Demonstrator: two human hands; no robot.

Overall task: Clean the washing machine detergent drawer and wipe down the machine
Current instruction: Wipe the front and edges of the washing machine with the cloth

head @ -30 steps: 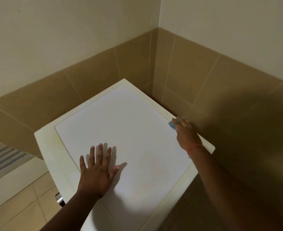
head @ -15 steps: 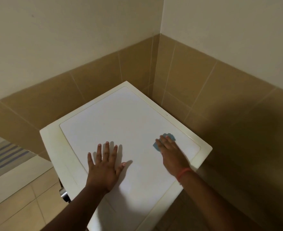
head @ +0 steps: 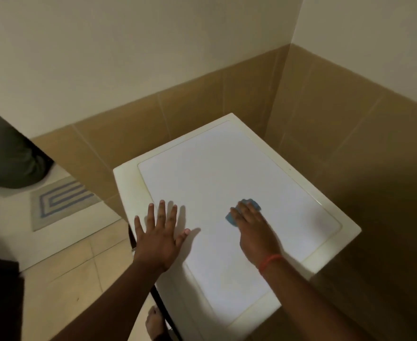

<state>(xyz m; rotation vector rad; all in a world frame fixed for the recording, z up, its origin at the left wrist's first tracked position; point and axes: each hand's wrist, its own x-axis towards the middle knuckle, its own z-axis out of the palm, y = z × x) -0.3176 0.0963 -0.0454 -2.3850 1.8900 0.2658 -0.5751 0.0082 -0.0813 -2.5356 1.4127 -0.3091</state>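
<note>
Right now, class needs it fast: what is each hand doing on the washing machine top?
Left hand: open, fingers spread flat on the washing machine top, holding nothing.
Right hand: open, fingers pressing the blue cloth flat.

Small blue cleaning cloth (head: 245, 211) mostly hidden under the right hand (head: 254, 232), white washing machine (head: 227, 173) front out of sight, dark green shape (head: 6, 153) cut off at left edge

Walls: cream paint (head: 128, 57) above a band of tan tiles (head: 337, 124), meeting in a corner | Floor: pale beige tiles (head: 62, 286) | Mat: striped blue-and-grey rug (head: 60, 200) at left | Light: dim, warm.
</note>
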